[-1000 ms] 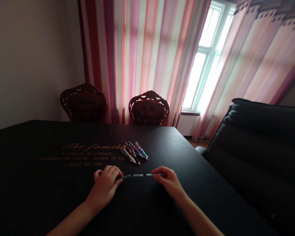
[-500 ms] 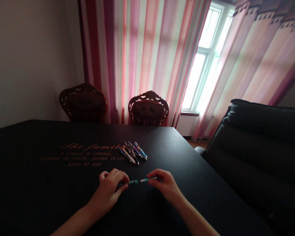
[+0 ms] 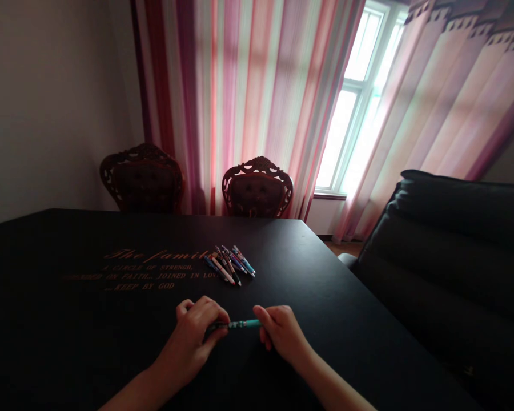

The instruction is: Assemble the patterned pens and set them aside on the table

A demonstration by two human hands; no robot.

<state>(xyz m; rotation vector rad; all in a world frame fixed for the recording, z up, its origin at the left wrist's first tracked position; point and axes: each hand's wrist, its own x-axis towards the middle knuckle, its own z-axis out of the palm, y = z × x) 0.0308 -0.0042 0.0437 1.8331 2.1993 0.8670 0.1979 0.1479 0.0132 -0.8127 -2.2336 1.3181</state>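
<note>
A teal and patterned pen (image 3: 245,323) lies roughly level between my two hands, above the near part of the black table (image 3: 89,342). My left hand (image 3: 199,328) pinches its darker left end between thumb and fingers. At the pen's teal right end, my right hand (image 3: 281,331) is closed around it, thumb on top and fingers curled beneath. The pen's two ends are hidden by the fingers. Beyond the hands, a loose pile of several pens (image 3: 231,265) rests on the table, their tips pointing toward me and to the right.
Orange lettering (image 3: 145,268) is printed on the tabletop left of the pile. Two carved chairs (image 3: 257,191) stand behind the far edge. A black padded seat (image 3: 449,257) is at the right, past the table's slanting edge. Striped curtains (image 3: 240,85) hang behind.
My right hand has turned, its fingers now curled under the pen and its thumb on top. More of the teal barrel shows between the hands. Both hands sit slightly lower in view.
</note>
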